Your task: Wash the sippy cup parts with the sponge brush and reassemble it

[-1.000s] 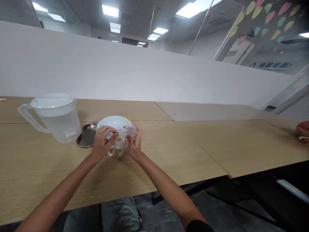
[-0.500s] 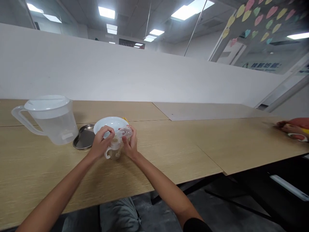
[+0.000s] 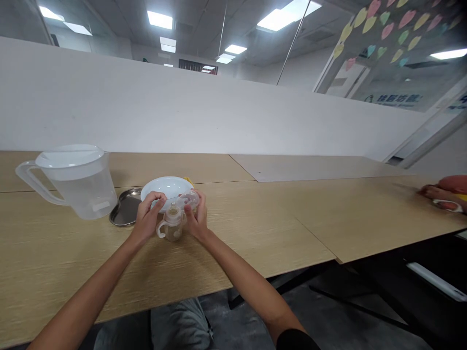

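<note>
Honestly the shaky bit here is the clear dome cap [image 3: 188,199] pinched in the right hand [image 3: 197,217]: it's smooth and the fingers seem curled around it with the thumb toward the front, so a slip could send it bouncing across the table [image 3: 226,253]. The baby bottle [image 3: 171,224] sits right in front of the white plate [image 3: 164,187], between both hands, and it could tip if an elbow or knuckle nudges its handles. The left hand [image 3: 148,217] has its fingers curled and close together near the bottle's top, but I can't tell if they're gripping it or the plate rim. The hands hide the bottle's neck, and I can't tell if its base touches the wood. There's a yellow thing [image 3: 188,180] behind the plate, mostly hidden, and I can't make out what it is.
</note>
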### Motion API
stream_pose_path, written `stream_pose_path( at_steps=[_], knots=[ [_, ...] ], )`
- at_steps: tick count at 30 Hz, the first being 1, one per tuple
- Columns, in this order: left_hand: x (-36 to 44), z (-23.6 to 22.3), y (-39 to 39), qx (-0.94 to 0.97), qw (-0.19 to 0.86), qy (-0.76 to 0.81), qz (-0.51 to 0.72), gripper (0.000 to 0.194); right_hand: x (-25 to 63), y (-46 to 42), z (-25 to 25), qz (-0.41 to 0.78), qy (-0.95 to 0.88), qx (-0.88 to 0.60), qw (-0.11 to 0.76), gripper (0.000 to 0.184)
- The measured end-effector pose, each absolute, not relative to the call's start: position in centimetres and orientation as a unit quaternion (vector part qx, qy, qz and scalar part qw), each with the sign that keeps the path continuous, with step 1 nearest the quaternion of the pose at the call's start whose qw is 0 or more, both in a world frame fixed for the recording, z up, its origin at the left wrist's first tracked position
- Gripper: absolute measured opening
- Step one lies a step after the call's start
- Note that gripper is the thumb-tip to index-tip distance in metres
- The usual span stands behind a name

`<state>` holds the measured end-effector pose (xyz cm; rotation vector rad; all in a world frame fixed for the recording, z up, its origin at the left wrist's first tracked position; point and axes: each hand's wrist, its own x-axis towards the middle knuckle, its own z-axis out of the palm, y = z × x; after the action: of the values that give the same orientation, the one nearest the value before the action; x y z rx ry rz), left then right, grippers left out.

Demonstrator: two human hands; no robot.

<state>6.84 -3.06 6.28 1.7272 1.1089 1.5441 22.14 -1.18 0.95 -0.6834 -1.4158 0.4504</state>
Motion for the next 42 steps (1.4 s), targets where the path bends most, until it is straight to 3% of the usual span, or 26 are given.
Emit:
stream_pose_path(
  at_steps=[7,17,35,38,42],
  knots=[
    [5.8,5.0,-6.0,0.741,0.009,0.375,0.557,0.016,22.1,-1.1,0.9,0.206,-0.628,-0.302,0.687,0.056],
    [6.4,5.1,-4.5,0.712,0.06,0.453,0.533,0.025,22.1,-1.0,0.7,0.214,-0.626,-0.304,0.685,0.056],
    [6.1,6.5,-4.6,0.723,0.073,0.433,0.534,0.024,22.2,-1.0,0.8,0.198,-0.633,-0.309,0.682,0.056],
    [5.8,6.8,-5.9,0.749,0.032,0.406,0.523,0.021,22.2,-1.0,1.0,0.196,-0.629,-0.313,0.683,0.056],
    [6.5,6.0,-9.1,0.863,-0.114,0.27,0.411,0.013,22.2,-1.0,1.0,0.197,-0.629,-0.31,0.685,0.056]
  ],
)
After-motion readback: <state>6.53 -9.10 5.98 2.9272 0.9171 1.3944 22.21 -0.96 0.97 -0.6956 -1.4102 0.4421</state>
